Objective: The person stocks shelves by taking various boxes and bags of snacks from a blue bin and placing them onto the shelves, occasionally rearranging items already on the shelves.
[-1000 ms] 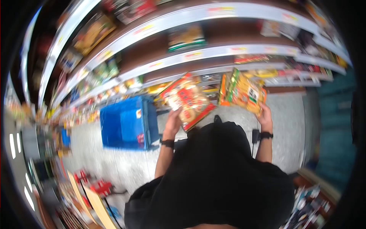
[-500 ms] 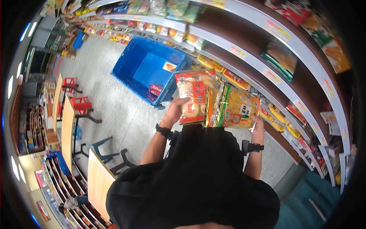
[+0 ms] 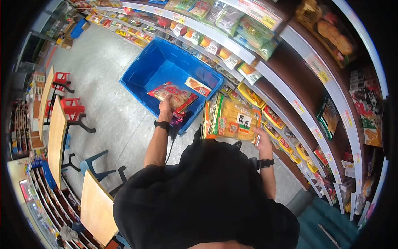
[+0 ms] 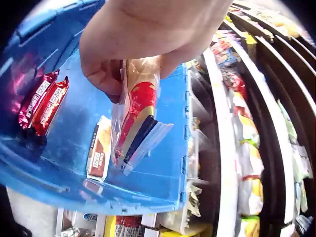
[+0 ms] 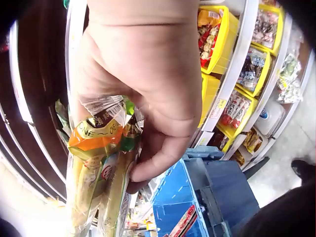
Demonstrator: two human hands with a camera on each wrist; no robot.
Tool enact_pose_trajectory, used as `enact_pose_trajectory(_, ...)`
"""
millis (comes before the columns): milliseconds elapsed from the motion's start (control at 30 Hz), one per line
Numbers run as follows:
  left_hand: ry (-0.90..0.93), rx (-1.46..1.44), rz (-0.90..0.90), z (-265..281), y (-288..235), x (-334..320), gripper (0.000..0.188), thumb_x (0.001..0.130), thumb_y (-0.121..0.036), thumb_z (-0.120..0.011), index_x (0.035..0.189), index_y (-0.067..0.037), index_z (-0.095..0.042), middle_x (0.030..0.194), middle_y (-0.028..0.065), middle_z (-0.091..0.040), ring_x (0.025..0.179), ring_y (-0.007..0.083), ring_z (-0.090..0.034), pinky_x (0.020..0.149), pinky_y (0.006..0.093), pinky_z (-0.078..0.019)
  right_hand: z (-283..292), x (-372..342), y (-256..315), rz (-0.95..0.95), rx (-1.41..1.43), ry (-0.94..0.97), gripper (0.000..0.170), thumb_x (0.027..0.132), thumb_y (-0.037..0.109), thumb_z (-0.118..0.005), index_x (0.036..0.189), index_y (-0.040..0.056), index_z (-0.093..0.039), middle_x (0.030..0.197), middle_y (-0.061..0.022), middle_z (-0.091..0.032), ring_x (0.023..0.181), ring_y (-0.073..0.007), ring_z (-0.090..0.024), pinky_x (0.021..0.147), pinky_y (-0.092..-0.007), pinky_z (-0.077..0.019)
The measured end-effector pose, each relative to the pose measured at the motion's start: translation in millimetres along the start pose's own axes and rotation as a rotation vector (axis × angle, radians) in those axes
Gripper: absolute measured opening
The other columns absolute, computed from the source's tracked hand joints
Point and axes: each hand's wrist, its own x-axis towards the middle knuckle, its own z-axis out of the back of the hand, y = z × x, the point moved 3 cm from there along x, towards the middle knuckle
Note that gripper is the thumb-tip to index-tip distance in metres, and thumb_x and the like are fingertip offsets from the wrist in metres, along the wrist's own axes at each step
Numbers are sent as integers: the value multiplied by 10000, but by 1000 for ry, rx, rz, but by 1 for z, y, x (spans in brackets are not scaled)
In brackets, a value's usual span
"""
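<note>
My left hand [image 3: 165,109] holds a red-edged bag of round crackers [image 3: 179,97] by its edge, inside the outline of the blue crate [image 3: 143,62]. In the left wrist view the cracker bag [image 4: 140,101] hangs edge-on from the fingers, above the crate's floor. Two shiny wrapped bars [image 4: 51,111] and a small flat biscuit box [image 4: 100,148] lie in the crate. My right hand [image 3: 263,140] grips two yellow snack bags [image 3: 233,116] at their side edge, in front of my body. Fingers and thumb pinch both bags [image 5: 91,168] together in the right wrist view.
Store shelves [image 3: 282,74] with packaged food run along the right side, with yellow bins [image 3: 251,96] on a lower level. Wooden tables [image 3: 96,205] and red stools [image 3: 72,108] stand at left. Grey tile floor [image 3: 107,58] lies beside the crate.
My left hand has moved left with the cracker bag, from beside the yellow bags to over the crate. The right hand keeps its hold. The head view has turned toward the crate.
</note>
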Motion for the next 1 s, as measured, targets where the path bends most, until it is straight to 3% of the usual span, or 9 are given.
enact_pose_trajectory(133, -94, -66, 156, -2, 11, 79, 410, 811, -216, -648, 1129, 18, -536, 925, 126, -644, 740, 276, -662, 540, 372, -520, -25, 3, -10, -56, -40, -102, 584, 782, 114, -647, 1303, -39, -433, 1218, -147, -575, 1092, -253, -582, 958, -374, -467)
enact_pose_trajectory(300, -131, 141, 222, -1, 14, 162, 426, 793, -169, -644, 1146, 35, -520, 967, 142, -635, 773, 286, -660, 609, 408, -546, -55, -1, -17, -93, -108, -275, 568, 777, 117, -640, 1290, -40, -451, 1207, -137, -587, 1113, -255, -569, 978, -365, -446)
enact_pose_trajectory(500, -161, 273, 11, 8, 42, 239, 380, 775, -148, -659, 1086, 52, -567, 959, 143, -654, 790, 278, -651, 689, 390, -536, -67, 11, -23, -144, -53, -365, 564, 774, 116, -641, 1280, -51, -458, 1187, -149, -596, 1081, -245, -588, 975, -345, -444)
enact_pose_trajectory(533, -157, 280, 24, 16, 48, 255, 380, 775, -148, -659, 1086, 52, -567, 959, 143, -654, 790, 278, -651, 689, 390, -536, -69, 16, -23, -155, -110, -338, 588, 790, 125, -620, 1313, -44, -411, 1226, -158, -567, 1115, -263, -569, 986, -365, -441)
enact_pose_trajectory(600, -123, 399, -97, 28, 50, 270, 348, 774, -149, -668, 1034, 70, -594, 973, 138, -660, 792, 274, -651, 706, 385, -530, -77, 25, -21, -175, -167, -324, 612, 807, 133, -598, 1347, -36, -364, 1265, -166, -537, 1149, -281, -549, 997, -385, -439)
enact_pose_trajectory(700, -256, 424, 107, 38, 41, 265, 356, 767, -159, -682, 1011, 88, -608, 981, 174, -659, 804, 288, -654, 710, 374, -527, -94, 41, -18, -214, -146, -379, 575, 769, 131, -659, 1279, -48, -464, 1184, -138, -598, 1081, -231, -584, 965, -325, -442)
enact_pose_trajectory(767, -308, 292, 75, 29, 21, 251, 409, 764, -193, -677, 1032, 108, -606, 971, 216, -655, 804, 327, -655, 716, 357, -528, -106, 56, -15, -193, -163, -324, 571, 776, 131, -659, 1281, -48, -461, 1186, -135, -596, 1089, -228, -578, 975, -322, -434)
enact_pose_trajectory(867, -321, 318, 143, 37, 16, 259, 533, 755, -191, -662, 1158, 130, -524, 1036, 246, -627, 868, 332, -644, 764, 346, -519, -116, 77, -11, -206, -151, -298, 555, 788, 107, -649, 1285, -46, -456, 1199, -136, -589, 1088, -229, -578, 982, -324, -430)
enact_pose_trajectory(1000, -251, 457, 13, 47, 13, 276, 682, 736, -180, -653, 1293, 101, -377, 1167, 234, -566, 1017, 295, -595, 851, 368, -480, -134, 106, -7, -232, -168, -285, 527, 813, 109, -644, 1281, -46, -459, 1207, -127, -585, 1095, -214, -574, 978, -325, -434)
